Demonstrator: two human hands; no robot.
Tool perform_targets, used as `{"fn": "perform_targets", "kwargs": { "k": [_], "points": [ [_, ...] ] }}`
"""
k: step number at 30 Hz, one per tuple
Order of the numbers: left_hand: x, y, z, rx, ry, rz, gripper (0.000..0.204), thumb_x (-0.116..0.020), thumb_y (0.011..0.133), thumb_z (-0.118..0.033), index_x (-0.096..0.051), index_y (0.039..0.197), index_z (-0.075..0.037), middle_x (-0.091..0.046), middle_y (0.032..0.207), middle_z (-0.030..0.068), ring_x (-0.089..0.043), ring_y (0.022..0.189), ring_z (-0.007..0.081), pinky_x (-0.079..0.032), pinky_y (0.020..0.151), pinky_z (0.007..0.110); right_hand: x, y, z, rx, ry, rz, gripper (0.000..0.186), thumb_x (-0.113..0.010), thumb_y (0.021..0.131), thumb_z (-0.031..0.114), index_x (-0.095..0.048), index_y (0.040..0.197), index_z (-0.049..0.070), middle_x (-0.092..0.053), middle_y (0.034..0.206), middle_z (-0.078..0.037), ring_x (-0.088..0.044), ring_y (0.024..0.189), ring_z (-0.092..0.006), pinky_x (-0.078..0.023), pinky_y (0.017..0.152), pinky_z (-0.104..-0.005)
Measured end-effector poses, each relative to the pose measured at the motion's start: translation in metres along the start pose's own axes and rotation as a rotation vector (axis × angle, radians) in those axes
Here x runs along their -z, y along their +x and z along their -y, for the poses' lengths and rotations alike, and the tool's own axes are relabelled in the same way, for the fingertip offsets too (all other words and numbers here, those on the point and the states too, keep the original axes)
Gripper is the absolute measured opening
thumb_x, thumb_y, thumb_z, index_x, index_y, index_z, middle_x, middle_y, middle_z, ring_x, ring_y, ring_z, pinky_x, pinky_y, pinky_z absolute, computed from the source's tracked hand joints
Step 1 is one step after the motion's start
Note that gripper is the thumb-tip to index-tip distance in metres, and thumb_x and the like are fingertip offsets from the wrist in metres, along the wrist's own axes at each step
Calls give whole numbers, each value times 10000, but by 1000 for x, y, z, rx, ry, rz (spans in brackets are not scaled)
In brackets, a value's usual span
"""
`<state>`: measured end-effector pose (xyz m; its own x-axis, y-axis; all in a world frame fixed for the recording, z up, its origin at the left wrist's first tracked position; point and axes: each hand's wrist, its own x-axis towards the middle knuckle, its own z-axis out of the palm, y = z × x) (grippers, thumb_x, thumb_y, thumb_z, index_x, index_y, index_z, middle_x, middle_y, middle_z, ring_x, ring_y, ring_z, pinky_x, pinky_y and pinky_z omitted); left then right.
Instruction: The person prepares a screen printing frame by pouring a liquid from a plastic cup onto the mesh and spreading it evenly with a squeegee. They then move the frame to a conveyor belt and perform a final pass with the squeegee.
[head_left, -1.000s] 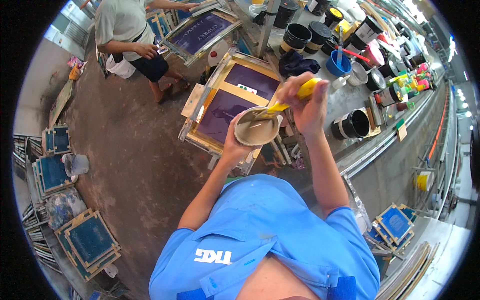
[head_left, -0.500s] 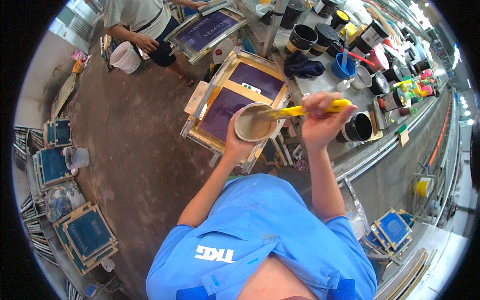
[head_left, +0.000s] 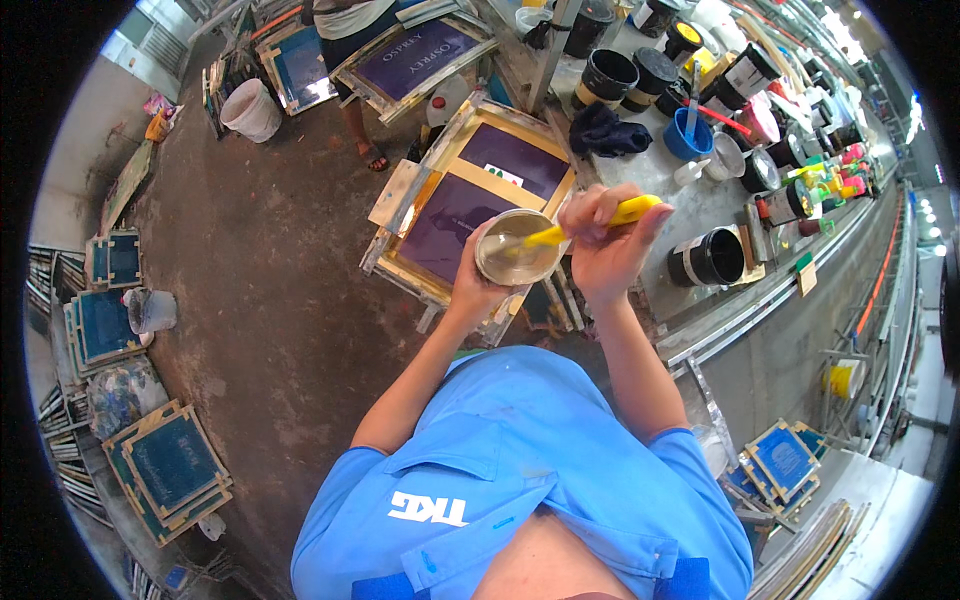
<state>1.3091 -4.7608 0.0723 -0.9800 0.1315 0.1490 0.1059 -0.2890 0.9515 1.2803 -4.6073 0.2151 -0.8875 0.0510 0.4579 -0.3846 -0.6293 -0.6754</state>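
My left hand (head_left: 470, 289) is closed around the side of a small round tub (head_left: 526, 283) with beige-grey paint or ink inside. My right hand (head_left: 606, 240) grips the yellow handle of a spatula (head_left: 544, 237), its thumb stretched along the handle's end. The spatula's lower end reaches into the tub; its blade is mostly hidden in the paint. Beneath the tub lies a taped screen-printing frame (head_left: 447, 222) with purple mesh, partly covered by the tub and my left hand.
On the right, a bench (head_left: 640, 180) carries a black tub (head_left: 706, 257), a dark cloth (head_left: 606, 131), a blue bowl (head_left: 687, 134) and many pots. Another purple screen (head_left: 415, 58) lies farther off, beside a person (head_left: 353, 40). A white bucket (head_left: 250, 111) and blue-green screens (head_left: 172, 461) stand left.
My right hand has moved left and closer to the tub, with the spatula deeper inside. The tub has shifted slightly right. Farther off, the person has moved right, behind the far screen.
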Motion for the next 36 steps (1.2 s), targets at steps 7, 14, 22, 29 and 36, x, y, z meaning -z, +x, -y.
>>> {"fn": "perform_targets", "kwargs": {
  "k": [7, 14, 22, 29, 36],
  "points": [
    [7, -2, 0, 129, -63, -32, 1005, -886, 564, 25, -367, 1415, -103, -473, 1379, 68, -475, 1287, 211, -411, 1092, 375, 1, -6, -6, -2, -152, -25, 612, -402, 967, 631, -470, 792, 49, -468, 655, -64, -457, 574, -162, -366, 545, -295],
    [2, -1, -5, 75, 49, -42, 996, -881, 567, 32, -370, 1411, -101, -476, 1376, 69, -481, 1283, 215, -412, 1090, 374, 0, -6, -2, 148, -169, -164, 613, -381, 975, 629, -471, 822, 42, -446, 659, -53, -465, 613, -158, -374, 571, -291],
    [-2, 0, 1, 71, 26, 10, 984, -881, 562, 37, -382, 1398, -101, -479, 1377, 69, -482, 1285, 220, -417, 1084, 380, -5, -13, -4, 191, -190, -292, 608, -401, 982, 607, -477, 817, 27, -456, 666, -52, -448, 591, -147, -376, 553, -282],
    [0, -4, 5, 178, -122, 20, 973, -866, 560, 59, -388, 1393, -100, -479, 1383, 69, -482, 1286, 214, -411, 1090, 375, -8, -13, -9, 61, -165, -162, 610, -407, 977, 611, -474, 817, 27, -448, 678, -51, -436, 582, -142, -378, 551, -288],
    [21, -4, 6, 122, 109, -44, 973, -862, 567, 57, -390, 1403, -102, -474, 1380, 61, -474, 1289, 205, -410, 1092, 374, 1, -13, -29, 72, -316, -178, 599, -396, 975, 624, -474, 818, 51, -433, 676, -26, -429, 590, -118, -376, 554, -280]
  ]
}}
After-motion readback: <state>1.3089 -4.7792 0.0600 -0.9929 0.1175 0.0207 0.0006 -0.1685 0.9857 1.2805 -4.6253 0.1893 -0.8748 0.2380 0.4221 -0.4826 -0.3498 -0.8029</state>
